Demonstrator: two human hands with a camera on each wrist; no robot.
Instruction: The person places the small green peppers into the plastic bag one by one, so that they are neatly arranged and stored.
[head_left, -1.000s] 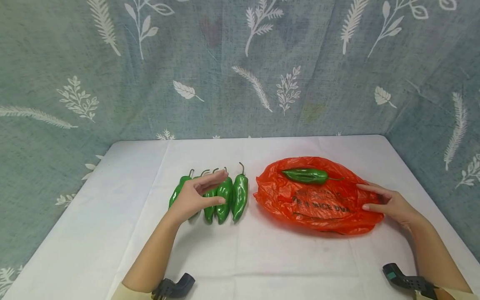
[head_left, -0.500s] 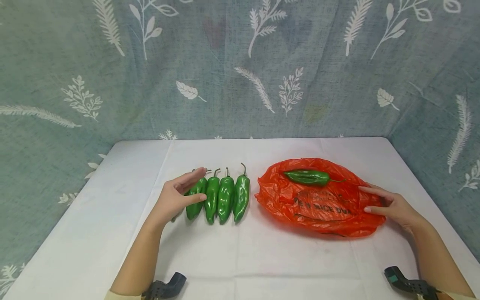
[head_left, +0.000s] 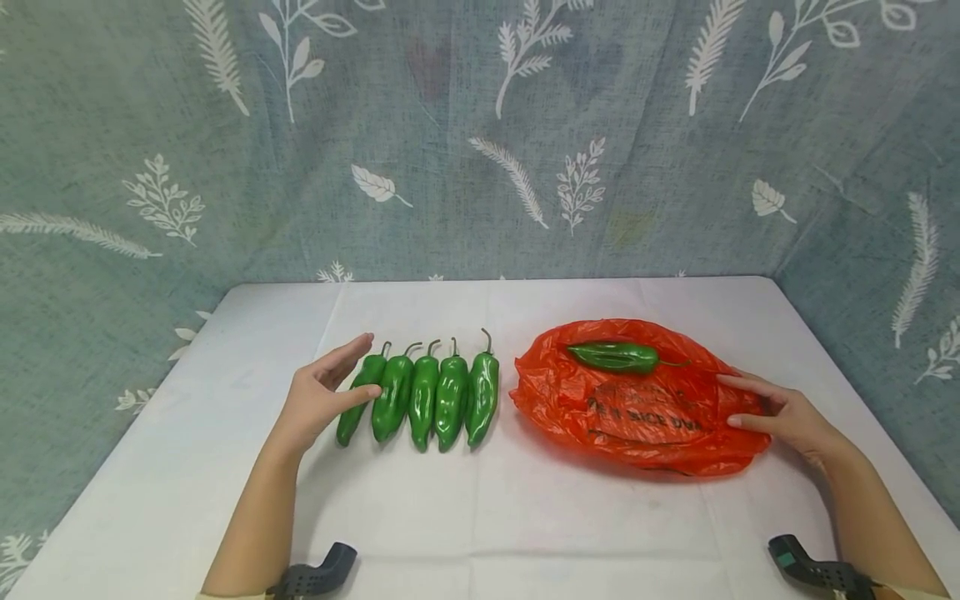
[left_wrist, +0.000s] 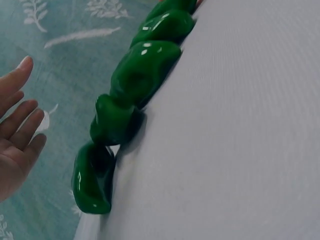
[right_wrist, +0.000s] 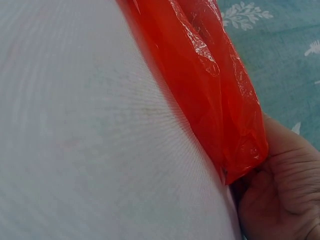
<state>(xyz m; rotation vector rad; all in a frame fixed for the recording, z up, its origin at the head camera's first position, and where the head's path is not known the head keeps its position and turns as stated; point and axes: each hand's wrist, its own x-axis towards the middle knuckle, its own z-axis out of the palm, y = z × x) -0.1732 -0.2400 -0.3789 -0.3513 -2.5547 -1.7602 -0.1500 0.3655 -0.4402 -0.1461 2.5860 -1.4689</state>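
Note:
My left hand hovers by the left end of a row of several green peppers, thumb and fingers spread apart, holding nothing. Its thumb overlaps the leftmost pepper in the head view. The left wrist view shows the relaxed fingers of that hand apart from the peppers. A red plastic bag with dark printing lies on the right. One more green pepper rests sideways on top of it. My right hand rests on the bag's right end, thumb and fingers extended over the plastic.
A white cloth covers the table. Behind and at both sides hangs a grey-green curtain with white leaf prints. Dark camera mounts are strapped to both wrists.
My left hand has moved left along the pepper row, from over its middle to its left end, uncovering the peppers. The right hand, the bag and the pepper on it stay put.

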